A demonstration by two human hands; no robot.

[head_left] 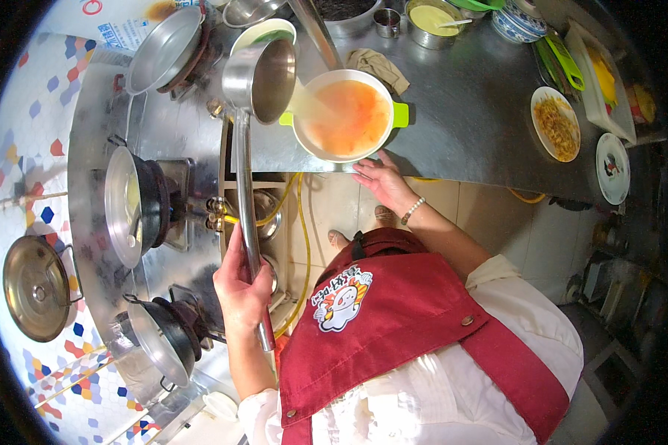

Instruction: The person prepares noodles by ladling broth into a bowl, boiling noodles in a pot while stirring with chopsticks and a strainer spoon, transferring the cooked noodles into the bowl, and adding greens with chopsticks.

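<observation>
My left hand [244, 283] grips the long handle of a steel ladle [243, 83]. The ladle's deep bowl is tilted over the left side of a white pot [334, 159] with green handles, and a pale, cloudy stream runs from it into the pot. Orange-red soup [348, 119] fills much of the pot, which stands near the front edge of the steel counter. Just below the pot's rim is my right hand [383, 178], palm up with fingers spread and nothing in it; whether the fingertips touch the pot cannot be told. A beaded bracelet is on that wrist.
At left, woks [123, 206] sit on stove burners, one [164, 345] nearer me. A crumpled cloth [376, 67] lies behind the pot. Rightward are a plate of shredded food [556, 125], a patterned plate [612, 167] and a white tray [593, 100]. A yellow hose [306, 239] hangs below the counter.
</observation>
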